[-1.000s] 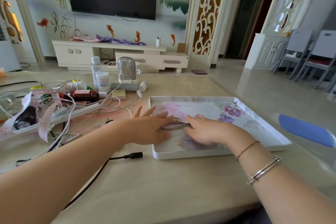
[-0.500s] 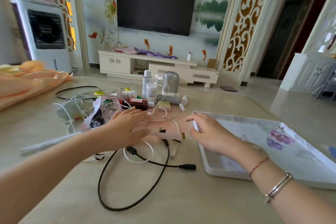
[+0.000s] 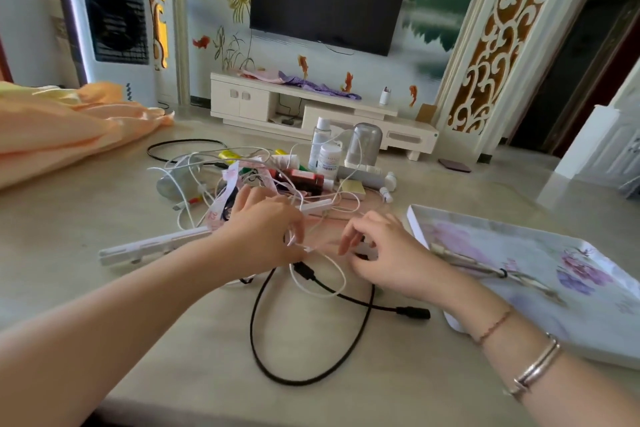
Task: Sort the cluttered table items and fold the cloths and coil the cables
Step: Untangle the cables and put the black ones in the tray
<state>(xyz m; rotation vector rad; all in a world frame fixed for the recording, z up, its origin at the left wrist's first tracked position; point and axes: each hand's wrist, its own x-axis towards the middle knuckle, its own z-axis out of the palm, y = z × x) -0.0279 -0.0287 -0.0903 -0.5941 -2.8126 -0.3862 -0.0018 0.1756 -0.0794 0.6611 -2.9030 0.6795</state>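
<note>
Glossy stone-look table (image 3: pixel 104 288), matt black cable (image 3: pixel 263 367), soft orange cloth (image 3: pixel 52 135)

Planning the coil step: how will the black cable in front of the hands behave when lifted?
Likely floppy: the black cable lies in a loose loop. Its plug ends may swing. It crosses a white cable, so it could drag that along.

Both hands work at the near edge of the tangled pile (image 3: pixel 277 180) of cables and bottles. The left hand (image 3: pixel 266 236) pinches a white cable (image 3: pixel 317 282); the right hand (image 3: pixel 384 253), fingers curled, hovers beside it. A black cable (image 3: pixel 277 367) loops nearer the person, a flowered tray (image 3: pixel 588 333) lies right of the pile, an orange cloth (image 3: pixel 62 128) left.
</note>
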